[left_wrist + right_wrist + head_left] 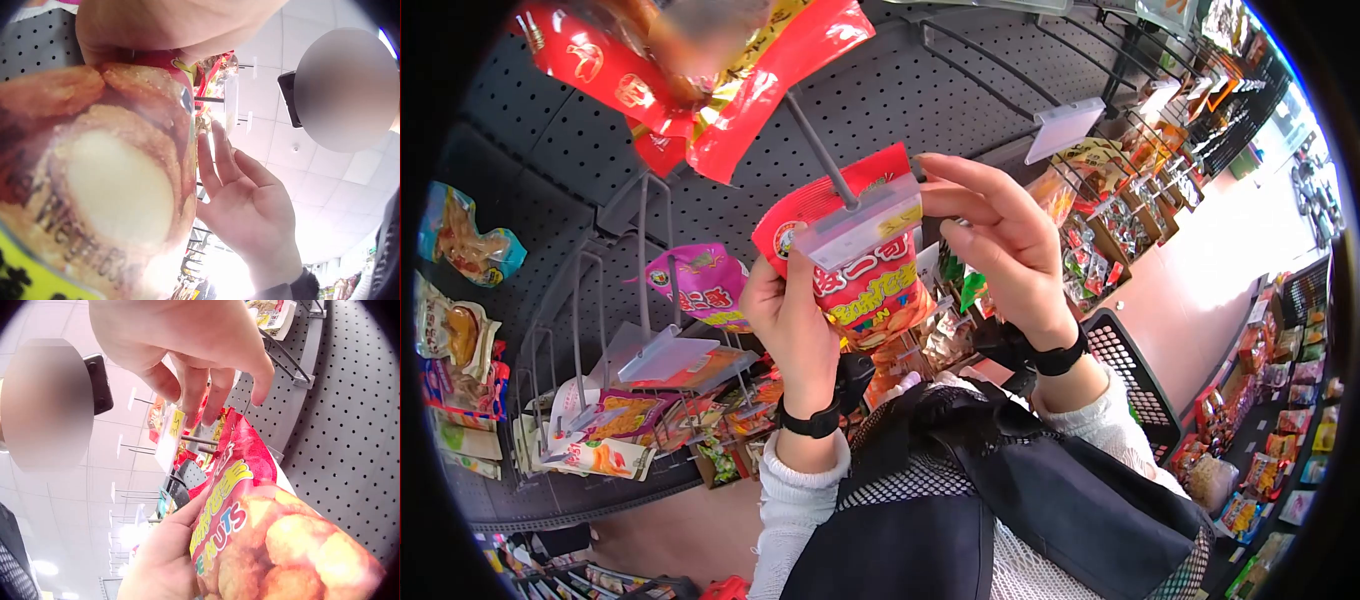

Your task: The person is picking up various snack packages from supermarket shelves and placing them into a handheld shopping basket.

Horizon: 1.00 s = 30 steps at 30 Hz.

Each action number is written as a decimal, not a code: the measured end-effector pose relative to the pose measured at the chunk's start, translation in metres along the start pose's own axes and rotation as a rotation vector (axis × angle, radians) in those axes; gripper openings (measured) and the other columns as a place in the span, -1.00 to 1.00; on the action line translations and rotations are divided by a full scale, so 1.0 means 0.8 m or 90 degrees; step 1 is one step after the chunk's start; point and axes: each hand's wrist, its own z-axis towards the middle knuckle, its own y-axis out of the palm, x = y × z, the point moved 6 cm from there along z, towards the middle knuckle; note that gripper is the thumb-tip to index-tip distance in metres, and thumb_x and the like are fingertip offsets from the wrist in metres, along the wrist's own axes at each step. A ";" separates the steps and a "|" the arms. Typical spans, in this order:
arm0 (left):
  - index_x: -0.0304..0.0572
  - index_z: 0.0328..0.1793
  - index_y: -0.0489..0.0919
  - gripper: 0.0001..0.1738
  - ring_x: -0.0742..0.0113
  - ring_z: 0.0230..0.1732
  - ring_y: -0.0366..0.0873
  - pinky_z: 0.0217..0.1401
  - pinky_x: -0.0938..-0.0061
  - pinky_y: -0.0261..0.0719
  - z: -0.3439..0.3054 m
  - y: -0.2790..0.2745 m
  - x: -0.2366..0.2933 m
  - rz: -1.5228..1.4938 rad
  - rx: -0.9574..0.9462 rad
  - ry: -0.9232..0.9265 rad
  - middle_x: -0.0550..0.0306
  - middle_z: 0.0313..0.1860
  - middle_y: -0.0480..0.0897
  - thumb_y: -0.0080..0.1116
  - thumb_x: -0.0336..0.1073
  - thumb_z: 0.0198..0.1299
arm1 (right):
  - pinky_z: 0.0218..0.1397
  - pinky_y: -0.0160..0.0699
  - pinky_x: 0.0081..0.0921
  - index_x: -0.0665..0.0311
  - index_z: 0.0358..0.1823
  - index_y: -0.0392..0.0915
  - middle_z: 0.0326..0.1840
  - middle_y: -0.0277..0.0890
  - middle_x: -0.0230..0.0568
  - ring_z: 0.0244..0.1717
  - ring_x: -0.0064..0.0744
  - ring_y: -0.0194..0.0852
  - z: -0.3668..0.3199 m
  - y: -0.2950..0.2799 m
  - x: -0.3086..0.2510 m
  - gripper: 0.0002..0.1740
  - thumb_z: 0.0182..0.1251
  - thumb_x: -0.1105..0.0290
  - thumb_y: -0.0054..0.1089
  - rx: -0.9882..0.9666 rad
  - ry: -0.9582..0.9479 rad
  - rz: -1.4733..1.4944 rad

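A red snack bag [880, 312] with "PEANUTS" printed on it hangs around a metal peg hook [818, 150], upright against the pegboard. My left hand [798, 325] grips the bag by its left edge, thumb in front. A clear price-tag holder [862, 228] on the hook's end overlaps the bag's upper part. My right hand [1010, 240] is beside the bag's upper right corner, fingers loosely extended and fingertips right at the tag holder's end. In the right wrist view, nothing shows between the right hand's [181, 331] fingers.
Large red packets [740, 90] hang above, close to the head camera. A purple bag [700, 285] hangs to the left, with several hooks and tag holders below. A black basket [1135, 375] stands on the floor at right, beyond it a shelf of snacks [1270, 440].
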 end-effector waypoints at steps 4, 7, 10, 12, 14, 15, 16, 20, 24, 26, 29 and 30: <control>-0.28 -0.36 0.58 -0.82 0.70 -0.47 0.31 -0.40 0.72 0.24 0.017 0.001 -0.002 0.050 0.034 0.028 0.35 -0.49 0.53 0.11 -0.33 0.24 | 0.22 0.28 -0.47 0.44 0.26 0.17 0.09 0.44 -0.02 0.20 -0.37 0.35 0.000 0.002 0.015 -0.50 0.24 0.68 -0.11 0.019 0.007 -0.049; -0.19 -0.55 0.41 -0.69 0.71 -0.54 0.07 -0.49 0.67 0.03 0.028 0.000 -0.019 0.063 0.025 0.013 0.47 -0.61 0.28 0.12 -0.29 0.25 | 0.23 0.23 -0.51 0.41 0.27 0.15 0.08 0.45 -0.02 0.19 -0.42 0.33 -0.006 -0.002 0.027 -0.49 0.25 0.67 -0.11 0.060 0.040 -0.010; -0.19 -0.55 0.40 -0.68 0.71 -0.53 0.05 -0.48 0.68 0.01 0.039 -0.002 -0.026 0.077 0.031 0.002 0.47 -0.61 0.26 0.10 -0.27 0.26 | 0.22 0.25 -0.52 0.41 0.27 0.15 0.07 0.45 -0.05 0.19 -0.45 0.32 -0.012 0.000 0.034 -0.49 0.26 0.67 -0.11 0.083 0.054 -0.014; -0.20 -0.54 0.40 -0.68 0.71 -0.52 0.05 -0.47 0.68 0.02 0.044 0.001 -0.030 0.087 0.022 -0.014 0.47 -0.60 0.26 0.08 -0.26 0.28 | 0.20 0.26 -0.54 0.41 0.27 0.16 0.07 0.45 -0.08 0.18 -0.47 0.32 -0.018 0.002 0.032 -0.50 0.26 0.66 -0.11 0.096 0.067 -0.014; -0.23 -0.48 0.45 -0.71 0.71 -0.52 0.07 -0.47 0.69 0.04 0.050 0.004 -0.035 0.070 0.019 -0.010 0.48 -0.59 0.28 0.07 -0.25 0.28 | 0.18 0.27 -0.56 0.39 0.27 0.16 0.07 0.45 -0.09 0.17 -0.48 0.32 -0.024 0.000 0.035 -0.50 0.27 0.66 -0.12 0.107 0.068 -0.006; -0.23 -0.48 0.45 -0.71 0.71 -0.52 0.07 -0.47 0.69 0.04 0.052 0.005 -0.037 0.068 0.013 -0.011 0.48 -0.59 0.28 0.07 -0.25 0.28 | 0.18 0.27 -0.56 0.39 0.27 0.16 0.07 0.45 -0.09 0.17 -0.48 0.32 -0.029 0.000 0.037 -0.50 0.27 0.66 -0.12 0.111 0.065 -0.010; -0.24 -0.39 0.49 -0.76 0.70 -0.49 0.14 -0.42 0.69 0.11 0.055 0.004 -0.039 0.064 0.009 -0.018 0.45 -0.54 0.36 0.06 -0.25 0.29 | 0.18 0.27 -0.56 0.37 0.28 0.15 0.07 0.45 -0.09 0.17 -0.48 0.33 -0.033 0.000 0.041 -0.49 0.27 0.65 -0.13 0.103 0.074 -0.001; -0.27 -0.10 0.54 -0.77 0.64 -0.31 0.36 -0.18 0.66 0.30 0.060 0.007 -0.045 0.068 0.004 0.002 0.30 -0.28 0.56 0.03 -0.24 0.30 | 0.15 0.29 -0.56 0.33 0.30 0.13 0.08 0.45 -0.07 0.17 -0.45 0.33 -0.052 0.007 0.046 -0.48 0.28 0.63 -0.15 0.108 0.108 0.007; -0.32 0.33 0.18 -0.48 0.27 0.29 0.24 0.35 0.38 0.09 0.031 0.002 -0.059 0.088 -0.040 0.038 -0.06 0.28 0.30 0.00 -0.36 0.29 | 0.10 0.32 -0.58 0.27 0.31 0.12 0.07 0.47 -0.09 0.14 -0.48 0.36 -0.105 -0.004 0.067 -0.47 0.29 0.60 -0.12 0.164 0.187 -0.048; -0.33 0.45 -0.11 -0.29 0.12 0.49 -0.13 0.48 0.27 -0.21 -0.008 0.009 -0.059 0.151 -0.082 0.067 -0.15 0.46 -0.06 -0.03 -0.42 0.28 | 0.10 0.32 -0.59 0.23 0.30 0.16 0.03 0.50 -0.15 0.10 -0.52 0.39 -0.152 -0.013 0.080 -0.50 0.31 0.59 -0.13 0.257 0.284 -0.023; -0.29 0.47 -0.18 -0.27 0.05 0.51 -0.21 0.49 0.19 -0.31 -0.056 0.014 -0.046 0.249 -0.150 0.090 -0.17 0.49 -0.13 -0.10 -0.43 0.27 | 0.13 0.32 -0.58 0.24 0.28 0.19 0.00 0.51 -0.17 0.08 -0.52 0.40 -0.215 -0.015 0.107 -0.52 0.32 0.61 -0.13 0.365 0.344 -0.006; -0.29 0.47 -0.18 -0.27 0.03 0.50 -0.20 0.49 0.18 -0.31 -0.072 0.016 -0.046 0.251 -0.175 0.093 -0.16 0.49 -0.13 -0.11 -0.45 0.26 | 0.13 0.32 -0.57 0.24 0.27 0.19 -0.01 0.51 -0.17 0.08 -0.52 0.40 -0.234 -0.017 0.110 -0.52 0.32 0.61 -0.13 0.381 0.361 0.004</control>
